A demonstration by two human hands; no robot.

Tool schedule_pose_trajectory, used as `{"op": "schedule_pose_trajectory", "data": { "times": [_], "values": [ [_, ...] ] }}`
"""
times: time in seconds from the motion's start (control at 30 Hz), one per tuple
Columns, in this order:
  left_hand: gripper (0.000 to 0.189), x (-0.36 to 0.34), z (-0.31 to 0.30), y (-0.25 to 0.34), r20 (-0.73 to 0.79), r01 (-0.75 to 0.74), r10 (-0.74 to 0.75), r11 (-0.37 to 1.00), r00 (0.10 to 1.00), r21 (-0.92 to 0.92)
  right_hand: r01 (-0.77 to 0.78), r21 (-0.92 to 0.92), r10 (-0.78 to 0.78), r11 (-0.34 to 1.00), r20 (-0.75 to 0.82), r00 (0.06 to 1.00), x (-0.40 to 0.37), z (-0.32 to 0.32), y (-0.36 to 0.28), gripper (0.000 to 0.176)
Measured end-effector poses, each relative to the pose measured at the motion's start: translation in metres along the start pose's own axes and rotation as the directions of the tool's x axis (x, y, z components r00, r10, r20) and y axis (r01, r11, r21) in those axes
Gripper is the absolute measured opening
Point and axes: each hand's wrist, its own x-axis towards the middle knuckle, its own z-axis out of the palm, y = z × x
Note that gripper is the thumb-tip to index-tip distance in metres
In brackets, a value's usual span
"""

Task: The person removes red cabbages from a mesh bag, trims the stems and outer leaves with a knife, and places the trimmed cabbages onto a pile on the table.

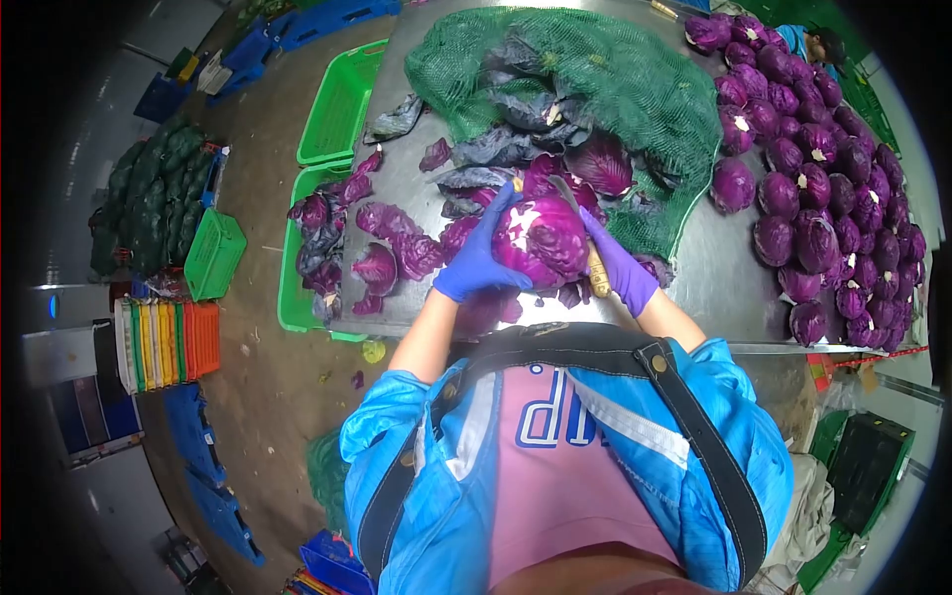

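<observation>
My left hand (476, 258), in a purple-blue glove, is closed around the left side of a red cabbage (551, 240) whose pale cut patches face up. Against the cabbage's right side is my gloved right hand (625, 268), wrapped round a knife (598, 275) with a light wooden handle. Its blade is partly hidden along the cabbage's edge. Beyond my hands, a green mesh bag (635, 74) lies open on the metal table (739, 297), with dark outer leaves and another red cabbage (600, 164) at its mouth. Purple leaves (402, 238) are strewn to the left.
Many red cabbages (813, 188) are piled on the table's right side. Two green crates, one farther off (342, 104) and one nearer (291, 273), stand along its left edge, leaves over the nearer one. Stacked coloured crates (169, 342) and filled mesh bags (149, 203) stand farther left.
</observation>
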Motion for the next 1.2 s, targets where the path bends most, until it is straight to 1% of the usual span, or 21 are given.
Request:
{"op": "schedule_pose_trajectory", "data": {
  "times": [0.03,0.07,0.13,0.17,0.2,0.27,0.3,0.37,0.4,0.47,0.5,0.53,0.57,0.6,0.63,0.67,0.7,0.77,0.8,0.87,1.2],
  "values": [
    [0.124,-0.004,-0.003,-0.014,-0.019,0.030,-0.030,1.000,0.999,0.000,0.045,0.035,-0.040,0.998,-0.126,0.991,0.001,-0.004,0.003,0.072],
    [0.124,-0.009,-0.003,-0.024,-0.019,0.034,-0.034,0.999,0.999,0.003,0.043,0.039,-0.038,0.998,-0.123,0.992,0.003,-0.018,0.002,0.072],
    [0.116,-0.015,0.003,-0.041,-0.141,0.107,-0.190,0.886,0.972,-0.450,-0.091,-0.269,0.066,0.959,-0.102,0.993,0.007,-0.056,-0.004,0.068],
    [0.107,-0.018,0.006,-0.048,-0.166,0.079,-0.206,0.822,0.964,-0.565,-0.036,-0.306,-0.070,0.952,-0.328,0.942,0.002,-0.025,-0.001,0.061],
    [0.107,-0.021,0.009,-0.053,-0.165,0.081,-0.208,0.821,0.964,-0.565,-0.036,-0.303,-0.069,0.952,-0.328,0.942,0.002,-0.023,-0.004,0.061],
    [0.098,-0.027,0.013,-0.065,-0.202,0.078,-0.376,0.611,0.904,-0.788,0.006,-0.573,-0.267,0.819,-0.372,0.889,0.000,-0.025,-0.011,0.054],
    [0.098,-0.031,0.014,-0.077,-0.202,0.077,-0.376,0.610,0.904,-0.789,0.038,-0.579,-0.306,0.814,-0.374,0.876,-0.005,-0.019,-0.014,0.043],
    [0.082,-0.037,0.014,-0.090,-0.094,0.051,-0.418,0.322,0.903,-0.945,0.048,-0.652,-0.366,0.757,-0.362,0.857,-0.012,-0.001,-0.017,0.040],
    [0.082,-0.037,0.015,-0.092,-0.092,0.053,-0.418,0.321,0.904,-0.946,0.056,-0.718,-0.425,0.694,-0.346,0.836,-0.014,0.004,-0.017,0.038],
    [0.080,-0.035,0.017,-0.093,-0.020,0.020,-0.385,0.101,0.923,-0.995,0.094,-0.707,-0.427,0.701,-0.310,0.849,-0.015,0.000,-0.014,0.041],
    [0.080,-0.028,0.018,-0.076,-0.013,0.026,-0.385,0.098,0.923,-0.995,0.080,-0.827,-0.518,0.556,-0.270,0.812,-0.014,0.002,-0.011,0.042],
    [0.087,-0.020,0.019,-0.060,-0.138,0.062,-0.421,0.428,0.897,-0.901,0.051,-0.918,-0.596,0.394,-0.214,0.774,-0.013,0.003,-0.008,0.044],
    [0.093,-0.014,0.020,-0.049,-0.268,0.115,-0.407,0.705,0.873,-0.700,-0.029,-0.932,-0.588,0.362,-0.253,0.768,-0.014,0.004,-0.005,0.045],
    [0.093,-0.011,0.020,-0.051,-0.263,0.119,-0.409,0.704,0.874,-0.701,-0.031,-0.930,-0.590,0.365,-0.257,0.766,-0.012,-0.004,-0.001,0.045],
    [0.099,-0.008,0.019,-0.054,-0.363,0.133,-0.221,0.958,0.905,-0.254,-0.016,-0.990,-0.685,0.141,-0.109,0.720,-0.008,-0.018,0.007,0.045],
    [0.105,-0.003,0.018,-0.058,-0.356,0.106,-0.006,0.960,0.934,0.261,-0.016,-0.996,-0.740,-0.092,0.058,0.670,-0.006,-0.017,0.009,0.045],
    [0.115,0.000,0.018,-0.067,-0.293,0.087,0.078,0.855,0.953,0.511,-0.016,-0.996,-0.740,-0.091,0.057,0.670,-0.008,-0.017,0.010,0.045],
    [0.117,-0.001,0.028,-0.070,-0.300,0.135,0.051,0.813,0.952,0.567,-0.137,-0.987,-0.620,-0.089,-0.052,0.783,-0.013,-0.013,0.014,0.046],
    [0.118,0.000,0.030,-0.068,-0.307,0.178,0.028,0.764,0.951,0.621,-0.137,-0.987,-0.622,-0.089,-0.052,0.781,-0.011,-0.011,0.019,0.046],
    [0.121,-0.001,0.033,-0.069,-0.303,0.217,-0.035,0.776,0.952,0.593,-0.102,-0.975,-0.726,-0.196,0.075,0.683,-0.010,-0.008,0.037,0.047],
    [0.131,0.015,0.025,-0.075,-0.307,0.262,-0.101,0.797,0.946,0.545,-0.131,-0.884,-0.716,-0.449,0.268,0.645,-0.009,-0.012,0.050,0.060]
  ]
}}
